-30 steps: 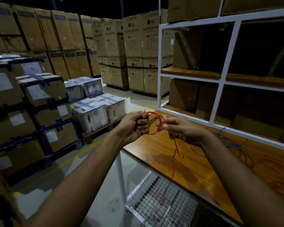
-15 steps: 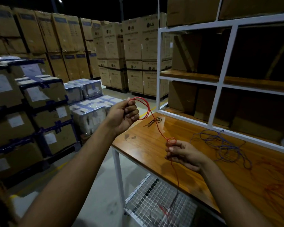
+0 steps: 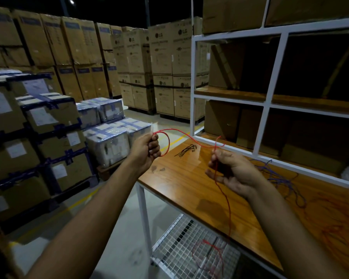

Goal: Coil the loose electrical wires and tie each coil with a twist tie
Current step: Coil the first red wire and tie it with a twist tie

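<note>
Hands are both up over the near-left corner of the bench [image 3: 189, 190]: the left hand [image 3: 145, 152] sits at about nine o'clock from the right, fist curled tight round a small loop of the red wire [image 3: 181, 131]; the right hand [image 3: 232, 174] pinches the same wire between thumb and forefinger, its other fingers loosely spread; between them the wire runs roughly left to right, sagging a little, so its long axis lies along the line from fist to pinch; from the pinch the free length drops toward six o'clock, past the bench edge to the mesh shelf [image 3: 181, 256], where the slack lies piled; the next turn, I judge, means carrying the right hand's stretch toward nine o'clock to the fist; the twist ties [image 3: 184, 151] lie on the bench between the hands, nearer the left; the blue wire [image 3: 278, 176] lies uncoiled at three o'clock of the right hand.
</note>
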Action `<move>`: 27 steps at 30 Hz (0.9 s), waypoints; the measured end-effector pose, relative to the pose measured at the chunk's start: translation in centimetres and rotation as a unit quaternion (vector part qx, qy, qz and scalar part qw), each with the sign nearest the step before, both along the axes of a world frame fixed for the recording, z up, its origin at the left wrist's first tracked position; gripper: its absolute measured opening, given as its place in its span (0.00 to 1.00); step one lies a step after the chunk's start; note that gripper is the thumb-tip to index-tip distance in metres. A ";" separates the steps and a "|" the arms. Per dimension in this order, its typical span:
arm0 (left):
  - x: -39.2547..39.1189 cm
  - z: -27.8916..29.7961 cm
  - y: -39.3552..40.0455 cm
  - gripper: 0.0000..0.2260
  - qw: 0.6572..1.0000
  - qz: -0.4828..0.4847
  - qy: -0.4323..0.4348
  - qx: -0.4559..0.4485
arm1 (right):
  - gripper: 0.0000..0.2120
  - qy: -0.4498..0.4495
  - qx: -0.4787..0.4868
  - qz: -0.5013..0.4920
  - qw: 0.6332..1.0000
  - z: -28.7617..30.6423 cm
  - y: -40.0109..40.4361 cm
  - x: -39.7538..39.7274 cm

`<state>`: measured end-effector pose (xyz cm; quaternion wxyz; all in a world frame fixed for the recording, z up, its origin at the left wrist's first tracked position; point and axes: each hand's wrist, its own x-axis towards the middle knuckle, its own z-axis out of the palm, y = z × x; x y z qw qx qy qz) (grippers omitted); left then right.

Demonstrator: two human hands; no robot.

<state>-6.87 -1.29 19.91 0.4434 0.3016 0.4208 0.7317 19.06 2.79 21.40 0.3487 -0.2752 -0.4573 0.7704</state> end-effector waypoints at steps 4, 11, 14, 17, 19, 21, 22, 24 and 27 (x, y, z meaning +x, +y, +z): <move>-1.2 -0.8 0.0 0.16 1.000 0.023 -0.016 -0.007 | 0.09 0.078 -0.021 -0.019 0.997 1.1 1.5 1.6; -1.3 -0.2 -0.8 0.16 0.997 -0.048 -0.048 0.043 | 0.12 -0.152 0.027 -0.226 0.962 -2.4 6.8 2.4; 0.0 0.8 -0.7 0.16 0.991 -0.088 -0.067 0.072 | 0.10 -0.431 0.248 -0.184 0.848 -5.3 6.9 1.3; 1.2 1.8 -0.4 0.16 0.986 -0.112 -0.090 0.088 | 0.08 -0.581 0.415 -0.002 0.700 -6.2 4.2 -1.0; 1.6 2.0 0.0 0.15 0.986 -0.114 -0.087 0.082 | 0.09 -0.575 0.501 0.103 0.639 -5.5 1.7 -2.3; 2.0 1.7 0.5 0.15 0.987 -0.116 -0.080 0.073 | 0.09 -0.505 0.567 0.193 0.622 -3.7 -0.6 -3.1; 2.1 1.4 0.7 0.15 0.988 -0.117 -0.078 0.068 | 0.10 -0.458 0.592 0.229 0.623 -2.7 -1.4 -3.2; 2.2 0.7 0.9 0.15 0.988 -0.118 -0.076 0.057 | 0.10 -0.370 0.616 0.232 0.656 -0.5 -2.5 -3.2; 2.4 -0.3 0.7 0.14 0.989 -0.120 -0.071 0.049 | 0.09 -0.251 0.612 0.100 0.743 1.6 -2.4 -3.1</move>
